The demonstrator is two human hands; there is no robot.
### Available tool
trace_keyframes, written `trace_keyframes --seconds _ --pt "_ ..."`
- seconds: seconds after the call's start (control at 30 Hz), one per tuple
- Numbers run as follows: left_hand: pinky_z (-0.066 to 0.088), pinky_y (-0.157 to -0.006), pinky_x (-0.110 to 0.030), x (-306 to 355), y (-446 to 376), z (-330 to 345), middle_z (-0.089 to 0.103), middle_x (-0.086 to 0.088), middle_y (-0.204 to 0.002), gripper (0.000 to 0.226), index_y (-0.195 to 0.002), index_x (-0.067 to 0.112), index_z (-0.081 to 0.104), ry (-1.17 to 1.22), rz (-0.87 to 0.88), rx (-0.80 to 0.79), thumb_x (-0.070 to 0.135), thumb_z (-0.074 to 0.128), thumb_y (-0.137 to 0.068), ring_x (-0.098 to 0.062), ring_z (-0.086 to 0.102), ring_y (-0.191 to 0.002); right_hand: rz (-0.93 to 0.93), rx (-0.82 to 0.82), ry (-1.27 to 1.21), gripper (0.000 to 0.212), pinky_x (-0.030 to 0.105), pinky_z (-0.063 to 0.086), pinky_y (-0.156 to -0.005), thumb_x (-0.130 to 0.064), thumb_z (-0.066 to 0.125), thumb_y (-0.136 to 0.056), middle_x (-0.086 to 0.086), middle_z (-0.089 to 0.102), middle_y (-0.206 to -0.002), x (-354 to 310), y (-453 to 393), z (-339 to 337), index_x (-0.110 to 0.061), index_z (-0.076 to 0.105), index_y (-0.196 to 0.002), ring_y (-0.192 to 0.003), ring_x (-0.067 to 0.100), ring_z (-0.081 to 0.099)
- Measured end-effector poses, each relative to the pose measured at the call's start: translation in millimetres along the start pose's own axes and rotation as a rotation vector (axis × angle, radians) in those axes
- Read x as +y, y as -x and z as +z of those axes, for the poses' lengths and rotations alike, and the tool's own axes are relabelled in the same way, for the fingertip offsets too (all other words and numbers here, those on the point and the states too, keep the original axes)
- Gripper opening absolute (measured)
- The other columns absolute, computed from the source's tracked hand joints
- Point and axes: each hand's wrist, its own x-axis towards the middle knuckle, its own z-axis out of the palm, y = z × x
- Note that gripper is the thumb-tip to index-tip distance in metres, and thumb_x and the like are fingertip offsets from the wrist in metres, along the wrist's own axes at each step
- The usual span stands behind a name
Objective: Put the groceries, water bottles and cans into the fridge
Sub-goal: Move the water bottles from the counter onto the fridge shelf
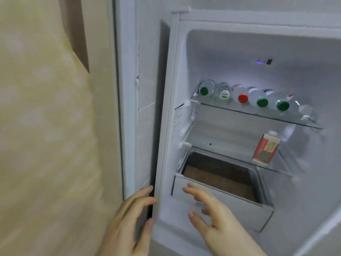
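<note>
- Right now, head view: fridge (167, 126) stands open, interior lit, seen from its left front edge.
- Left hand (127, 224) at the fridge's outer left edge, low down; fingers (145, 193) spread and relaxed, tips touching or just beside the edge, holding nothing.
- Thumb of left hand lies against the same front edge lower down.
- Right hand (221, 224) inside the opening, in front of the drawer (239, 209); fingers (195, 191) wide apart, straight-ish, holding nothing.
- Cannot tell if right fingertips touch the drawer front or hover just off it.
- Drawer is at the bottom of the fridge, pulled partly out; dark brown surface visible inside it.
- Top shelf (258, 112), glass: row of water bottles (258, 97) lying on their sides, caps facing out.
- Caps left to right: green (204, 91), white with green mark (224, 94), red (242, 98), green (262, 102), green (282, 105).
- One more clear bottle at far right end of the row, cap not clear.
- Lower shelf (230, 154), glass: red and white carton (265, 148) standing upright, towards the right, well apart from both hands.
- Small dark control with a blue light (263, 62) on the back wall above the bottles.
- Yellowish patterned fabric (46, 126) fills the left of the view, blurred.
- White wall panel (127, 89) between fabric and fridge.
</note>
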Motion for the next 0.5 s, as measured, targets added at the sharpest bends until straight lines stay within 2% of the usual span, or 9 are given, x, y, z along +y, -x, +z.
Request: trace_keyframes --seconds 0.07,0.13,0.2,0.3,0.37,0.43,0.5 --pt "0.032 -0.101 -0.001 -8 33 -13 0.053 0.025 -0.142 0.035 -0.114 0.047 0.059 -0.053 -0.049 0.013 0.036 0.052 -0.082 0.011 0.050 -0.126 0.007 -0.176 0.055 0.046 0.011 0.027 -0.114 -0.045 0.056 -0.100 -0.063 0.018 -0.136 -8 7 17 -0.070 0.035 -0.133 -0.128 -0.028 0.028" --pt "0.030 -0.102 -0.001 -15 64 -23 0.051 0.025 -0.144 0.034 -0.116 0.044 0.060 -0.095 -0.142 0.014 0.037 0.050 -0.084 0.010 0.048 -0.129 -0.013 -0.292 0.090 0.047 0.005 0.023 -0.112 -0.047 0.054 -0.101 -0.061 0.017 -0.137 -18 11 29 -0.068 0.033 -0.138 -0.124 -0.030 0.027" --pt "0.027 -0.106 -0.003 -20 95 -31 0.046 0.026 -0.147 0.036 -0.119 0.045 0.058 -0.146 -0.241 0.013 0.037 0.048 -0.085 0.007 0.044 -0.134 -0.072 -0.361 0.108 0.048 -0.009 0.019 -0.098 -0.046 0.054 -0.102 -0.057 0.020 -0.136 -31 10 40 -0.066 0.030 -0.139 -0.115 -0.037 0.024" --pt "0.027 -0.105 -0.004 -24 139 -41 0.036 0.030 -0.151 0.041 -0.126 0.048 0.053 -0.227 -0.392 0.039 0.031 0.054 -0.088 0.006 0.040 -0.137 -0.163 -0.513 0.136 0.049 -0.015 0.018 -0.083 -0.044 0.054 -0.102 -0.056 0.020 -0.126 -52 3 60 -0.068 0.024 -0.134 -0.112 -0.026 0.033" --pt "0.033 -0.096 -0.002 -23 167 -48 0.035 0.031 -0.152 0.047 -0.129 0.051 0.050 -0.245 -0.493 0.102 0.032 0.056 -0.087 0.008 0.041 -0.134 -0.272 -0.618 0.149 0.052 -0.014 0.020 -0.085 -0.043 0.055 -0.102 -0.049 0.022 -0.135 -60 -6 77 -0.064 0.025 -0.139 -0.110 -0.026 0.034" --pt "0.037 -0.096 -0.007 -17 195 -54 0.037 0.031 -0.151 0.051 -0.132 0.053 0.046 -0.293 -0.582 0.153 0.037 0.054 -0.084 0.008 0.044 -0.131 -0.402 -0.737 0.140 0.054 -0.009 0.024 -0.090 -0.043 0.057 -0.101 -0.047 0.020 -0.146 -63 -14 97 -0.066 0.026 -0.139 -0.109 -0.032 0.035" --pt "0.037 -0.096 -0.010 -6 224 -56 0.038 0.032 -0.150 0.052 -0.132 0.051 0.046 -0.370 -0.680 0.183 0.038 0.054 -0.082 0.007 0.045 -0.127 -0.527 -0.852 0.120 0.052 -0.004 0.023 -0.097 -0.043 0.058 -0.100 -0.047 0.018 -0.149 -64 -20 117 -0.069 0.028 -0.134 -0.131 -0.025 0.029"
